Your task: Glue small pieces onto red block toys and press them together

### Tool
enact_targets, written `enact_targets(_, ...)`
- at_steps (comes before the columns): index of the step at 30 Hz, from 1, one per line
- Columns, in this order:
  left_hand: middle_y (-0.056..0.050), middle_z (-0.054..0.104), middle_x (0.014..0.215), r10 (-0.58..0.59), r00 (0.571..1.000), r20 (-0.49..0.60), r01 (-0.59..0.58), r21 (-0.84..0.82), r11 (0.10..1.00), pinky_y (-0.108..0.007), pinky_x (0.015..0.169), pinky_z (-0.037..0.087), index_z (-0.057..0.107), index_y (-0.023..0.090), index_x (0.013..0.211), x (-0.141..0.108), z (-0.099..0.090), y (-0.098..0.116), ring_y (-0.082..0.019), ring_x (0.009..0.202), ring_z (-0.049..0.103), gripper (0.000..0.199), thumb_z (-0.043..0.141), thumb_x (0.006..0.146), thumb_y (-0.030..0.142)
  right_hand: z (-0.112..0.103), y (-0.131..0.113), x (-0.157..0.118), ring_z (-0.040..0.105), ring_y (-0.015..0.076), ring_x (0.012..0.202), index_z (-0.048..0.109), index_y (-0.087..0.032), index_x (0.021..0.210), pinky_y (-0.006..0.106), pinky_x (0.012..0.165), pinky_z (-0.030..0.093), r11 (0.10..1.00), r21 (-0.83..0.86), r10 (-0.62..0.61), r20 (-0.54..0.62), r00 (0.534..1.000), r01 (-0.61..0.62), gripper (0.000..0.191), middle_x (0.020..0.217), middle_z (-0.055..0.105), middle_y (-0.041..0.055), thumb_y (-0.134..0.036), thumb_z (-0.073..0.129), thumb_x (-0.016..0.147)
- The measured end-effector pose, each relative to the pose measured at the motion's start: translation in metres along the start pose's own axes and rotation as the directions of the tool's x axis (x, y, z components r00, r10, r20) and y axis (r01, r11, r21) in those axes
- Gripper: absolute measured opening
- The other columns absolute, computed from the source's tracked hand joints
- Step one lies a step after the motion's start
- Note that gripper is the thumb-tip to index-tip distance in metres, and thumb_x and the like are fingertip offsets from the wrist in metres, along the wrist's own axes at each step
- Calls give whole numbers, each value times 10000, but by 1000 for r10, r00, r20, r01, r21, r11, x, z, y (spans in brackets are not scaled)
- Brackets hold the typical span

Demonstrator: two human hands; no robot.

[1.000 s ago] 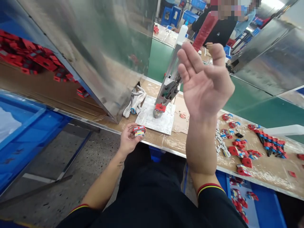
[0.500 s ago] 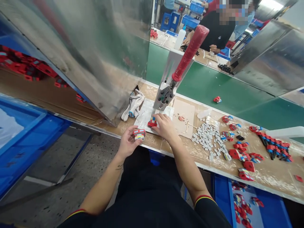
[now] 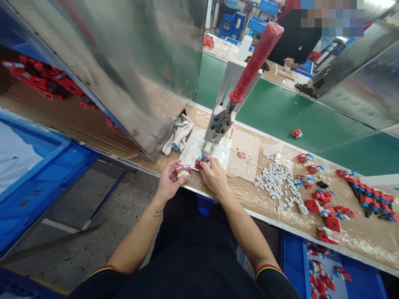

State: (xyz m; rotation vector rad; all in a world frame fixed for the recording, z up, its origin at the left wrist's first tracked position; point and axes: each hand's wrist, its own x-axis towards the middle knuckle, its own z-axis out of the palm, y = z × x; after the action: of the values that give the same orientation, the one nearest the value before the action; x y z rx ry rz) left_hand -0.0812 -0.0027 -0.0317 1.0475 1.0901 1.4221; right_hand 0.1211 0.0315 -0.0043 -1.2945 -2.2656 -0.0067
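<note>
My left hand (image 3: 167,183) holds a red toy part (image 3: 183,170) with white and yellow faces between thumb and fingers, just in front of the bench edge. To its right, my right hand (image 3: 215,177) is closed on a second toy part (image 3: 198,162), red with a blue piece on top. That part is at the front of the white base plate (image 3: 190,143) of a hand press (image 3: 219,124); my fingers partly cover it. The press's long red handle (image 3: 256,62) slants up and away to the right.
White gloves (image 3: 178,133) lie left of the plate. Small grey-white pieces (image 3: 274,180) are heaped to the right, then several red-blue toy parts (image 3: 324,207). A metal panel (image 3: 149,74) rises at left. A person (image 3: 291,45) sits across the green belt (image 3: 268,106).
My right hand has drawn back a little from under the press toward me, its fingers now lower around the red-blue part. My left hand keeps its hold. The view has shifted slightly.
</note>
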Motion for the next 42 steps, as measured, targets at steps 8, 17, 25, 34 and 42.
enact_targets(8, -108, 858, 976, 64, 994, 85, -51, -153, 987, -315, 738, 683, 655, 202, 1255, -15, -8, 20, -280, 849, 858, 686, 978, 734, 510, -37, -14, -56, 762, 260, 1068, 535, -285, 1442, 381, 794, 647, 541, 835, 443, -180, 878, -101, 468, 1249, 720, 133, -446, 655, 1019)
enact_targets(17, -118, 871, 980, 5, 975, 223, 31, -160, 987, -322, 724, 694, 701, 205, 1214, -14, 14, 21, -294, 843, 862, 640, 994, 715, 477, -73, -15, -89, 506, 222, 744, 617, -322, 1373, 355, 556, 532, -48, 993, 494, 118, 862, -108, 715, 1143, 634, 125, -833, 309, 979)
enact_targets(25, -76, 869, 865, -63, 986, 154, 88, -162, 983, -305, 694, 706, 754, 206, 1132, -15, 18, 25, -314, 822, 866, 614, 1040, 634, 424, -91, -25, -77, 445, 161, 717, 717, -338, 1192, 244, 509, 455, -531, 845, 602, 321, 731, 66, 578, 1014, 624, 44, -661, 832, 726)
enact_targets(34, -92, 873, 901, -116, 984, 136, 137, -156, 978, -327, 682, 705, 745, 204, 1124, -15, 20, 19, -318, 775, 860, 650, 1049, 595, 426, -98, -27, -88, 606, 197, 795, 697, -354, 1070, 301, 570, 521, -333, 943, 720, 264, 641, -14, 645, 1047, 656, 48, -734, 889, 585)
enact_targets(42, -97, 860, 844, -114, 989, 92, 129, -184, 974, -313, 668, 699, 744, 170, 1150, -7, 17, 20, -289, 734, 850, 754, 1069, 549, 489, -197, 188, -63, 719, 336, 1187, 627, -254, 1311, 493, 904, 616, 768, 483, 641, -591, 490, -421, 543, 1269, 639, 133, -589, 660, 884)
